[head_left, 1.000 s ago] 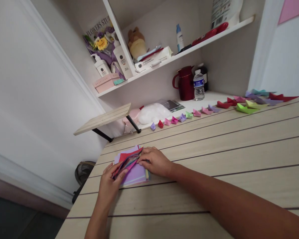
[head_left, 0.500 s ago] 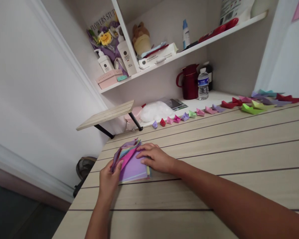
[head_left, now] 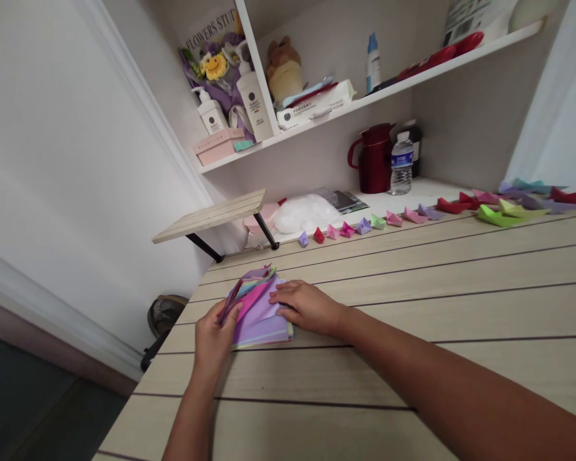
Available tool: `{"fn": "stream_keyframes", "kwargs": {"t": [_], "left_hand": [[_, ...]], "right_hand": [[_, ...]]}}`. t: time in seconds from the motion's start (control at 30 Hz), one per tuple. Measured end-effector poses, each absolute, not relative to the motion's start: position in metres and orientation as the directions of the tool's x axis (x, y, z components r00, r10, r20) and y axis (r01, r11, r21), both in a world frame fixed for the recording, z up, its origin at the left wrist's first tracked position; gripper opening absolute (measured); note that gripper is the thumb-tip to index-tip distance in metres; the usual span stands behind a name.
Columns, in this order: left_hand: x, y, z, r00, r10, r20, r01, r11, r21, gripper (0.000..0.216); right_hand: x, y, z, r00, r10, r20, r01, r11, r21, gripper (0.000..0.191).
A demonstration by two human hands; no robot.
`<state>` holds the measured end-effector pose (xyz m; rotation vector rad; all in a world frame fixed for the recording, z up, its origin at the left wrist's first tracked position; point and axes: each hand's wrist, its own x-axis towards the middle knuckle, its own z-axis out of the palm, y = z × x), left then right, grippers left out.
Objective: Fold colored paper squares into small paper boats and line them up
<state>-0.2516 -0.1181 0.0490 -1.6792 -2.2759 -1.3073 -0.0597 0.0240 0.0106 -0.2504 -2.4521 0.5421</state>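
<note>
1. Saw a stand [head_left: 211, 218] at 11 o'clock from the paper stack [head_left: 264, 330], up at the far left corner of the table [head_left: 365, 371].
2. Spotted a dark bag [head_left: 166, 314] at 9 o'clock, lower down past the edge and partly hidden.
3. Found a fluffy heap [head_left: 304, 216] at 1 o'clock, then, farther out between 1 and 2, a jug [head_left: 374, 163], a water bottle [head_left: 402, 168] and, partly hidden behind, a dark bottle [head_left: 415, 144].
4. Noticed small paper boats [head_left: 348, 230] strung along the far edge from 1 to 2 o'clock, with larger boats [head_left: 496, 216] bunched just past 2.
5. Made out pale wood grain with dark straight grooves on the table, black legs under the stand, glossy dark red on the jug, clear ribbed plastic on the water bottle, sharp creases and points on the boats.
6. Gripped a bent, many-coloured bundle [head_left: 254, 291] of thin sheets in the left hand [head_left: 216, 336] at 8 o'clock, thumb over pink, covering the stack's left part.
7. Touched the smooth purple top with the right hand [head_left: 310, 307] at 3 o'clock, fingers close together; could not tell pinch from flat touch.
</note>
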Motion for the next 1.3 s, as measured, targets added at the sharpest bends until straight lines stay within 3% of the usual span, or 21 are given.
{"fn": "stream_keyframes", "kwargs": {"t": [0.2, 0.4, 0.57, 0.7, 0.83, 0.87, 0.97, 1.1, 1.3], "left_hand": [[-0.251, -0.118, 0.048, -0.38, 0.77, 0.513, 0.814, 0.014, 0.581, 0.034], [-0.252, -0.118, 0.048, -0.374, 0.752, 0.543, 0.822, -0.002, 0.569, 0.036], [-0.249, -0.118, 0.048, -0.355, 0.762, 0.542, 0.828, -0.014, 0.561, 0.032], [-0.247, -0.118, 0.048, -0.357, 0.766, 0.534, 0.824, -0.011, 0.566, 0.03], [-0.249, -0.12, 0.048, -0.38, 0.763, 0.523, 0.814, 0.007, 0.581, 0.029], [-0.249, -0.121, 0.048, -0.388, 0.761, 0.519, 0.811, 0.014, 0.585, 0.029], [-0.252, -0.122, 0.049, -0.411, 0.759, 0.505, 0.799, 0.032, 0.601, 0.029], [-0.255, -0.122, 0.051, -0.432, 0.752, 0.498, 0.782, 0.037, 0.623, 0.03], [-0.257, -0.122, 0.05, -0.444, 0.747, 0.494, 0.761, 0.024, 0.648, 0.032]], "right_hand": [[-0.065, 0.022, 0.009, -0.754, 0.33, 0.568, 0.049, 0.89, -0.453, 0.015], [-0.07, 0.024, 0.01, -0.695, 0.453, 0.558, 0.094, 0.827, -0.554, 0.027], [-0.067, 0.025, 0.013, -0.709, 0.469, 0.527, 0.094, 0.803, -0.588, 0.022], [-0.061, 0.025, 0.016, -0.754, 0.419, 0.506, 0.095, 0.832, -0.547, 0.017], [-0.058, 0.019, 0.025, -0.808, 0.358, 0.468, 0.13, 0.883, -0.451, 0.046], [-0.058, 0.016, 0.028, -0.821, 0.341, 0.458, 0.137, 0.896, -0.422, 0.043], [-0.062, 0.008, 0.037, -0.848, 0.307, 0.432, 0.163, 0.927, -0.339, 0.011], [-0.068, 0.007, 0.04, -0.847, 0.311, 0.431, 0.202, 0.939, -0.279, 0.022], [-0.07, 0.019, 0.036, -0.863, 0.249, 0.44, 0.134, 0.952, -0.275, 0.015]]}}
